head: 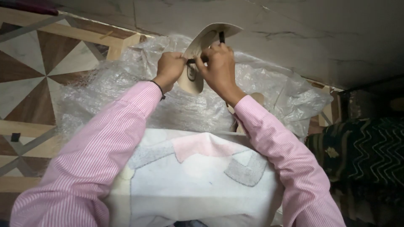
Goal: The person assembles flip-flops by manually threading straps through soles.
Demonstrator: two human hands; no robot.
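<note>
Patterned tile floor under crinkled clear plastic sheeting; above it both hands pinch a cream shoe insole, left hand grip closed on its edge, right hand grip closed on its black strap.

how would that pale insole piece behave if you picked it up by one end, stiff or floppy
Probably springy rather than floppy: the pale insole curves between the left hand and right hand yet holds an arc. It looks thin, so likely light. The black strap on it seems limp.
</note>
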